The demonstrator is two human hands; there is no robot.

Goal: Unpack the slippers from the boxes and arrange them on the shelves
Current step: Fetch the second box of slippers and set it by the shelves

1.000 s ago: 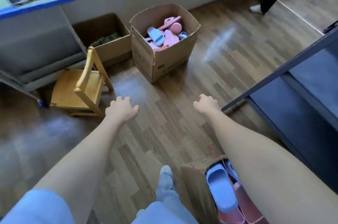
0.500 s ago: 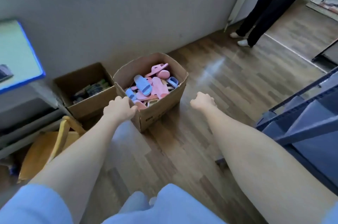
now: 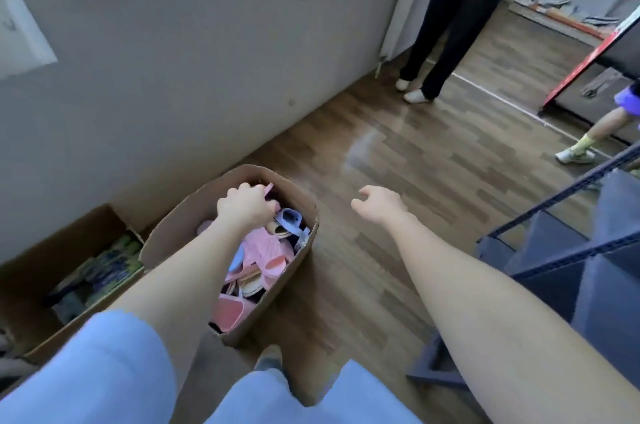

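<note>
**Left hand in the slipper box, right hand over bare floor**

The floor is brown wood-look laminate (image 3: 408, 160), planks in mixed tones, with a pale glare patch near its middle. A plain grey-white wall (image 3: 194, 52) runs along its far edge, and a white radiator (image 3: 412, 4) stands against that wall.

An open brown cardboard box (image 3: 187, 226) sits on the floor near the wall, heaped with pink and blue foam slippers (image 3: 263, 250). The left hand (image 3: 244, 207) is down inside the box's far end, fingers curled shut around a pink slipper (image 3: 269, 188) whose edge sticks up past the knuckles. The right hand (image 3: 379, 203) hangs over open floor just right of the box, fingers loosely bent and apart, touching nothing.

Beside the slipper box on the left is a second open cardboard box (image 3: 41, 271) against the wall, holding greenish and dark items too blurred to name.

On the right stands a dark grey-blue metal shelf unit (image 3: 585, 250), its tiers bare where visible.

Farther off, a standing person in dark trousers and white shoes (image 3: 446, 42) is by the radiator, and another person's leg in a yellow sock and sneaker (image 3: 585, 143) shows at the right edge.
</note>
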